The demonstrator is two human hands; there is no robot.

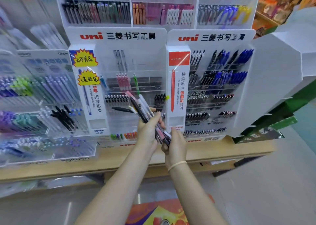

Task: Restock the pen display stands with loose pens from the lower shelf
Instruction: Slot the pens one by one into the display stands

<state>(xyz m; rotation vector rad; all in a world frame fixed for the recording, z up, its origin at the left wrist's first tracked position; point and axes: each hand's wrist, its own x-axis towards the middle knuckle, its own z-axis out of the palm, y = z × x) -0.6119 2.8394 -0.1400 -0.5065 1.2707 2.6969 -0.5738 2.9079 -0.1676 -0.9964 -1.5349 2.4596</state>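
A person is standing before the left uni display stand (118, 81), which is serving here as the landmark. Directly in front of its lower tiers, the left hand (147, 128) is gripping a bundle of loose pens (145, 112), fingers curled round the barrels near their middle, the tips fanning up and to the left across the stand's middle rows. Just below and right of that hand, the right hand (174, 143) is closing its fingers on the lower ends of the same bundle, apparently squaring it or picking one pen out; which one cannot be told. Several compartments of the stand are sitting sparsely filled, notably the upper row around the grey pens (120, 60) and the slot beside the green pen (136, 84). To the stand's right, the second uni stand (212, 91) is looking fuller. Beneath both, the wooden shelf (222, 149) is carrying them. The pens are judged light, rigid and smooth, hence prone to sliding from a loose bundle; taking each singly by mid-barrel should be steadiest.
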